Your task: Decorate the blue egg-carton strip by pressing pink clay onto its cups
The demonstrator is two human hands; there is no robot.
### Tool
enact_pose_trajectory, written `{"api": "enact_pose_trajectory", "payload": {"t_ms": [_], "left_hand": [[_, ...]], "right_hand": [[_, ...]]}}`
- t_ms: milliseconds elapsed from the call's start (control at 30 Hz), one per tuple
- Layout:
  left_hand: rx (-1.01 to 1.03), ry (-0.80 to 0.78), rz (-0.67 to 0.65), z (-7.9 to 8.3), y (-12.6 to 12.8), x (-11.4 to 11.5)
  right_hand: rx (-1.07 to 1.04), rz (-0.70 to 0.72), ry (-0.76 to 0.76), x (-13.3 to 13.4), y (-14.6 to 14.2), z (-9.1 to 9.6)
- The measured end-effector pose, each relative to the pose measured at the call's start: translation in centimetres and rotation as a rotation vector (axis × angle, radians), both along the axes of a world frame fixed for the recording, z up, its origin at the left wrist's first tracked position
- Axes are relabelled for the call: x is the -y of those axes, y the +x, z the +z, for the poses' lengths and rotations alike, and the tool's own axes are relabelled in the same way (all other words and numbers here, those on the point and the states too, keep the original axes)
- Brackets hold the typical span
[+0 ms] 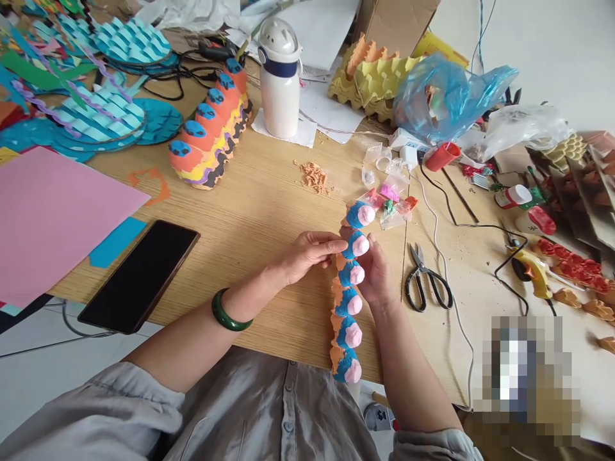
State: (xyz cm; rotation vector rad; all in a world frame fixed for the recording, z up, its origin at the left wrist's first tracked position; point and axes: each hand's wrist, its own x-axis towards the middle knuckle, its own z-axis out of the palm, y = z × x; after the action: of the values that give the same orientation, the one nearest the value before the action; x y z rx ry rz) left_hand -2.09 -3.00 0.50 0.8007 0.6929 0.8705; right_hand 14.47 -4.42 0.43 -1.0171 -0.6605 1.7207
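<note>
A strip of orange egg-carton cups [346, 301], painted blue and each topped with a pink clay blob, lies lengthwise on the wooden table [259, 211]. My left hand [307, 254] reaches in from the left, its fingertips pinched on the second cup from the far end. My right hand [377, 272] cups the same part of the strip from the right side, fingers curled around it. A green bangle [228, 314] sits on my left wrist. Small plastic bags of coloured clay [391, 202] lie just beyond the strip's far end.
Black scissors [425, 282] lie right of my hands, a yellow glue gun [531, 269] further right. A dark phone [139, 275] and pink paper [52, 218] are at left. A finished painted carton caterpillar [209, 131], a white bottle [280, 77] and egg cartons [379, 73] stand behind.
</note>
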Motion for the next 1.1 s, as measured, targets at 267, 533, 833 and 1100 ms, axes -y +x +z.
{"api": "enact_pose_trajectory", "payload": {"t_ms": [267,533,833,1100], "left_hand": [[0.061,-0.13,-0.025,0.3,-0.5,-0.3],[-0.287,-0.074,0.081,-0.5,-1.0,-0.9],[-0.766,0.343,0.345,0.0,-1.6,-0.8],[0.12,-0.122,0.241,1.2,0.0,0.5]], "right_hand": [[0.045,-0.041,-0.024,-0.2,0.1,0.0],[0.305,-0.029,0.011,-0.2,0.1,-0.1],[0.587,-0.062,0.13,-0.1,0.1,-0.8],[1.056,-0.27,0.836,1.8,-0.5,0.5]]}}
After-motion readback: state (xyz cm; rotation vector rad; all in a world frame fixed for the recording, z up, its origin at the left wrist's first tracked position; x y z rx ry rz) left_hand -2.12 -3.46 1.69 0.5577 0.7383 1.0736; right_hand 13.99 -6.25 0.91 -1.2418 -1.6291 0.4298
